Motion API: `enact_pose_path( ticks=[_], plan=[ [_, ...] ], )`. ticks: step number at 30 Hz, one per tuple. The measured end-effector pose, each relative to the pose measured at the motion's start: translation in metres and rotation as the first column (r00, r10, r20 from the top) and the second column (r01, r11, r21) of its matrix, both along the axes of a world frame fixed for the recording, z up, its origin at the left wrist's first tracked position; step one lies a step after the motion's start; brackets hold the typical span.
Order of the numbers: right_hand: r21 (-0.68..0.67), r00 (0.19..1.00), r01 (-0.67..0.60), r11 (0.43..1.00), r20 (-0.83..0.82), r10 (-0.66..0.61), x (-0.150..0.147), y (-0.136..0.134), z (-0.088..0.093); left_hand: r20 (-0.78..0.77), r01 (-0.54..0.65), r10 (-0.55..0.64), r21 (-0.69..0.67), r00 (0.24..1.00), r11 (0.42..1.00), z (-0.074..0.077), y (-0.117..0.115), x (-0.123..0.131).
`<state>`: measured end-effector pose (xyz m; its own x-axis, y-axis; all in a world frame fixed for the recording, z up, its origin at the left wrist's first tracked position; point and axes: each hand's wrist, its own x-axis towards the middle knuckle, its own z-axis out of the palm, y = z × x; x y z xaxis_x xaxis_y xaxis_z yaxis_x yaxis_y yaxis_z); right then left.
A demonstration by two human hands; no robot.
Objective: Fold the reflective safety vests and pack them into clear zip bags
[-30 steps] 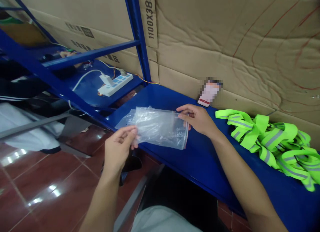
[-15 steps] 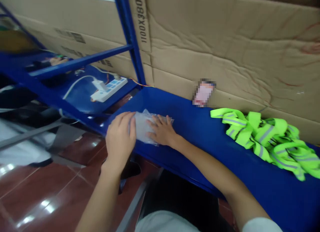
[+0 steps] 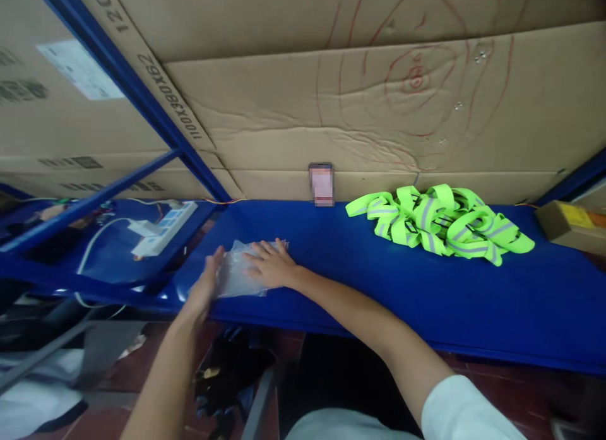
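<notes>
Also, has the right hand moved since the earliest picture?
Yes. Judged against the phone, the right hand has moved to the left and farther from it; now it lies spread on the clear plastic.

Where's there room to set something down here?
The blue surface is bare in front of the green straps, and between the phone and right hand. It's crowded farther left, where that hand and the left hand are at the clear plastic.

The right hand point(image 3: 271, 268), earlier pinching the plastic bags point(image 3: 233, 278), now spreads across them.
</notes>
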<state>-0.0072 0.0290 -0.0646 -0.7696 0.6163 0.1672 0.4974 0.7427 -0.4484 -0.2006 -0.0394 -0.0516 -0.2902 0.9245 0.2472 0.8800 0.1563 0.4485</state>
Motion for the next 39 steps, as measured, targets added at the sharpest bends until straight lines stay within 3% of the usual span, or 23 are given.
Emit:
enact_pose_path(
  ticks=[4, 8, 11, 12, 15, 18, 20, 22, 24, 26, 28, 30, 33, 36, 39],
  plan=[
    [0.087, 0.982, 0.109, 0.99, -0.166, -0.093, 0.004, -0.011, 0.016, -0.079, -0.052, 0.06, 0.106, 0.995, 0.993, 0.025, -0.017, 0.009],
    [0.161, 0.941, 0.18, 0.97, -0.317, -0.122, 0.046, -0.023, 0.038, -0.177, -0.01, 0.012, 0.011, 0.984, 1.0, 0.018, -0.027, 0.03],
    [0.407, 0.948, 0.101, 0.908, -0.316, 0.036, 0.132, -0.028, 0.047, -0.187, -0.032, 0.015, -0.091, 0.982, 0.995, 0.009, -0.024, 0.034],
    [0.474, 0.965, 0.107, 0.874, -0.262, 0.024, 0.168, -0.028, 0.049, -0.18, -0.037, 0.016, -0.114, 0.984, 0.993, 0.009, -0.024, 0.034],
    [0.566, 0.939, 0.341, 0.751, -0.166, -0.301, 0.278, -0.021, 0.052, -0.212, -0.075, 0.063, -0.047, 0.975, 0.996, 0.022, -0.028, 0.042],
    [0.576, 0.76, 0.593, 0.562, -0.17, -0.627, 0.351, -0.008, 0.049, -0.326, -0.021, 0.073, 0.161, 0.943, 0.987, 0.036, -0.034, 0.07],
    [0.542, 0.664, 0.678, 0.497, -0.16, -0.731, 0.373, -0.001, 0.039, -0.355, 0.115, -0.054, 0.153, 0.933, 0.982, 0.037, -0.033, 0.094],
    [0.504, 0.619, 0.711, 0.491, -0.117, -0.776, 0.38, 0.005, 0.026, -0.362, 0.201, -0.186, 0.004, 0.914, 0.98, 0.028, -0.029, 0.113],
    [0.487, 0.61, 0.715, 0.502, -0.084, -0.788, 0.381, 0.006, 0.016, -0.371, 0.189, -0.218, -0.113, 0.903, 0.975, 0.016, -0.024, 0.124],
    [0.49, 0.611, 0.713, 0.501, -0.086, -0.787, 0.38, 0.005, 0.013, -0.424, 0.155, -0.177, -0.087, 0.888, 0.984, 0.01, -0.021, 0.135],
    [0.507, 0.607, 0.714, 0.483, -0.106, -0.787, 0.38, 0.0, 0.015, -0.494, 0.22, -0.18, 0.023, 0.851, 0.975, 0.013, -0.02, 0.154],
    [0.529, 0.595, 0.719, 0.451, -0.134, -0.792, 0.38, -0.004, 0.021, -0.51, 0.424, -0.324, 0.09, 0.797, 0.901, 0.022, -0.018, 0.184],
    [0.491, 0.575, 0.763, 0.42, -0.22, -0.788, 0.386, -0.005, 0.03, -0.431, 0.745, -0.662, 0.036, 0.613, 0.666, 0.033, -0.005, 0.241],
    [0.375, 0.529, 0.834, 0.406, -0.332, -0.781, 0.406, -0.001, 0.033, -0.403, 0.857, -0.784, 0.003, 0.473, 0.515, 0.027, 0.016, 0.281],
    [0.361, 0.405, 0.894, 0.266, -0.397, -0.824, 0.428, 0.002, 0.037, -0.42, 0.895, -0.804, 0.049, 0.42, 0.443, 0.01, 0.032, 0.29]
  ],
)
